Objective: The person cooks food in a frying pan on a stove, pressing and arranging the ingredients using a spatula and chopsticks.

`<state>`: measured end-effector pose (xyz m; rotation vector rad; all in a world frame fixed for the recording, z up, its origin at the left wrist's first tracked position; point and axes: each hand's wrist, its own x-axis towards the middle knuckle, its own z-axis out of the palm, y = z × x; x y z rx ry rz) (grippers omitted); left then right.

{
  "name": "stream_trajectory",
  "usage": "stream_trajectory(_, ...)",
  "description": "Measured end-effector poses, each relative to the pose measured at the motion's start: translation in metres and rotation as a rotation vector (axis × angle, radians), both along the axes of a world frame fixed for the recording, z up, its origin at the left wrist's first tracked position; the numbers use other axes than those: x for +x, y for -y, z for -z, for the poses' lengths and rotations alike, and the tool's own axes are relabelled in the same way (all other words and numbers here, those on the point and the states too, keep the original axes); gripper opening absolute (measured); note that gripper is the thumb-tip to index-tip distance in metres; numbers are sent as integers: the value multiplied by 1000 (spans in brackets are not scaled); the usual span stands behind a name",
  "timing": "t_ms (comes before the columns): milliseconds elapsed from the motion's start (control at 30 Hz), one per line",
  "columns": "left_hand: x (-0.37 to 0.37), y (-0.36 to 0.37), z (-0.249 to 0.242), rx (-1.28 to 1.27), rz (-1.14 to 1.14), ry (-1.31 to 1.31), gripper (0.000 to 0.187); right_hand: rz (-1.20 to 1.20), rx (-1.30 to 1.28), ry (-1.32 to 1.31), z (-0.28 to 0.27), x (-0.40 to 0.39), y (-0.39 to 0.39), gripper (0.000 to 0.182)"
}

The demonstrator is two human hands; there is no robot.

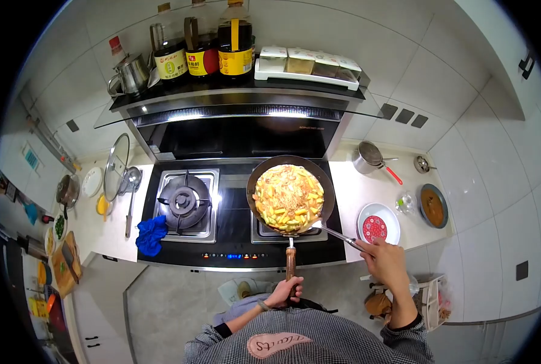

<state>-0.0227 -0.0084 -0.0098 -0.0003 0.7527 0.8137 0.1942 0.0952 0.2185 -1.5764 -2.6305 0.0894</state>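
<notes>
A dark wok sits on the right burner, its wooden handle pointing toward me. My left hand is closed around the end of that handle. Chunky yellow and pale food fills the wok, with a lighter brownish heap on top. My right hand grips a metal spatula from the right side. The spatula's head meets the food at the wok's lower right edge; part of it is hidden there. Close to my right hand stands a white bowl with a red patterned bottom.
Left lie an unused burner, a blue cloth, a ladle and a glass lid. A knife lies on a cutting board. Right are a saucepan and a dish of brown sauce. Bottles line the hood shelf.
</notes>
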Motion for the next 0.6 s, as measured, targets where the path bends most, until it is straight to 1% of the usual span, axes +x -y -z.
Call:
stream_trajectory(67, 0, 0, -1, 1, 0, 12, 23, 10, 4, 45, 17, -5, 3, 28)
stream_trajectory(167, 1, 0, 2, -6, 4, 4, 22, 25, 32, -84, 64, -22, -10, 29)
stream_trajectory(200, 1, 0, 4, -6, 4, 6, 22, 26, 33, -82, 77, -26, -15, 29)
stream_trajectory(267, 1, 0, 7, -2, -5, 54, 22, 56, 90, -160, 93, -31, -24, 29)
stream_trajectory(300, 1, 0, 4, 2, -3, 54, 22, 84, 39, -163, 79, -30, -25, 25)
stream_trajectory(333, 0, -2, 0, -5, 6, 27, 23, 81, 45, -163, 66, -26, -30, 25)
stream_trajectory(400, 1, 0, -2, -19, 11, 3, 25, 192, -59, -246, 44, -15, -34, 22)
stream_trajectory(433, 1, 1, 0, -18, 0, 2, 23, 209, -53, -215, 26, -16, -37, 23)
stream_trajectory(533, 0, 1, 2, -14, -9, 8, 22, 219, 16, -170, 40, -11, -75, 26)
stream_trajectory(600, 1, 2, 2, -8, -17, 15, 22, 204, 43, -199, 61, -16, -109, 26)
